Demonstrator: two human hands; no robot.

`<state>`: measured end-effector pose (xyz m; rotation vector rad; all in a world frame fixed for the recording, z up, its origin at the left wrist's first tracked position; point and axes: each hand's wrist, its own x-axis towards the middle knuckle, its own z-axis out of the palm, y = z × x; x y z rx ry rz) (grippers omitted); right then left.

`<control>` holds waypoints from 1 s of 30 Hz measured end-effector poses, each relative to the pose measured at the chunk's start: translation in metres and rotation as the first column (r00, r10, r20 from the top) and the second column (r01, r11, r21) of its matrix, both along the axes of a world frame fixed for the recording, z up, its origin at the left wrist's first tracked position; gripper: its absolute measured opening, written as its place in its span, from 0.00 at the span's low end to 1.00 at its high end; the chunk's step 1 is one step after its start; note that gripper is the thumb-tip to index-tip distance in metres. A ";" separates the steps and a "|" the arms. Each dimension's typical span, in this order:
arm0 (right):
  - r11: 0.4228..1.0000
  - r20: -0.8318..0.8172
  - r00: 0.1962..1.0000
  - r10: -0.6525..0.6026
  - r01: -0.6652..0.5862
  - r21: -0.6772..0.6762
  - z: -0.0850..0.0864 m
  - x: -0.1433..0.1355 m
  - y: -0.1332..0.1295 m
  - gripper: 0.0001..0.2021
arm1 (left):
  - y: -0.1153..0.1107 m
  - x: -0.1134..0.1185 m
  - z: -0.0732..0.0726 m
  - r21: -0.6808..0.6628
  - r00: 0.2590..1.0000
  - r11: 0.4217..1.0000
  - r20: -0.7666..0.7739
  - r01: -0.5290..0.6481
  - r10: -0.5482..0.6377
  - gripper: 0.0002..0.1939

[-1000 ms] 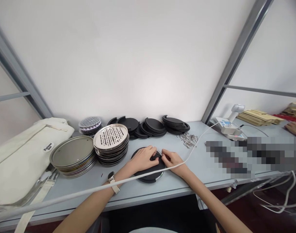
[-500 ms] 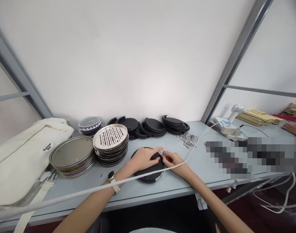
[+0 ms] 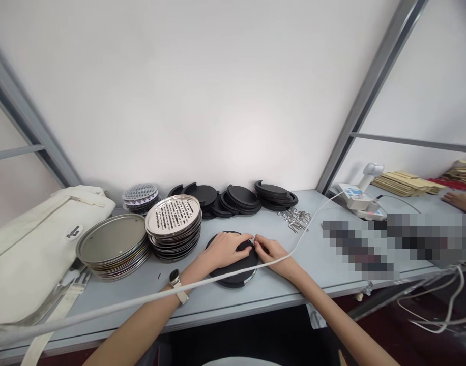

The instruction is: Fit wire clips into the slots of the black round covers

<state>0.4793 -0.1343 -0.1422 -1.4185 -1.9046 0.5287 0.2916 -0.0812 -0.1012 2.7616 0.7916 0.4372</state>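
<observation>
A black round disc [image 3: 233, 277] with a raised rim lies flat near the table's front edge. My left hand [image 3: 226, 250] rests on top of it, gripping its right side with thumb and fingers. At the disc's upper right edge, my right hand [image 3: 270, 252] is closed in a pinch. A sliver of shiny metal shows at its fingertips, mostly hidden, touching the fingers of my left hand. Beyond my right hand lies a loose heap of small metal hooks [image 3: 297, 219].
Left of the disc stand a stack of metal plates with slots [image 3: 174, 216] and a stack of larger round plates [image 3: 114, 241]. Black rimmed discs [image 3: 242, 195] are piled along the wall. A white cable [image 3: 156, 296] crosses the view. Another person's hand [image 3: 460, 201] is far right.
Both hands stay at the disc. My right fingertips have shifted slightly left, closer to my left fingers.
</observation>
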 end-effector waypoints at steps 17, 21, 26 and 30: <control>0.998 -0.069 0.996 0.048 -0.050 -0.025 0.006 -0.001 0.001 0.13 | -0.003 0.001 0.002 -0.011 1.000 1.000 -0.004 -0.020 0.020 0.15; 0.999 -0.069 0.997 0.028 -0.030 -0.030 0.004 -0.002 0.002 0.13 | -0.004 0.001 0.002 -0.005 1.000 1.000 0.029 -0.010 0.010 0.15; 1.000 -0.083 0.996 0.022 -0.023 -0.016 0.002 -0.003 0.002 0.12 | -0.002 0.000 0.001 0.001 1.000 1.000 0.026 -0.010 0.010 0.16; 0.998 -0.067 0.996 0.052 -0.055 -0.030 0.001 0.000 0.002 0.13 | -0.002 0.000 0.000 0.001 1.000 1.000 0.023 -0.001 0.001 0.19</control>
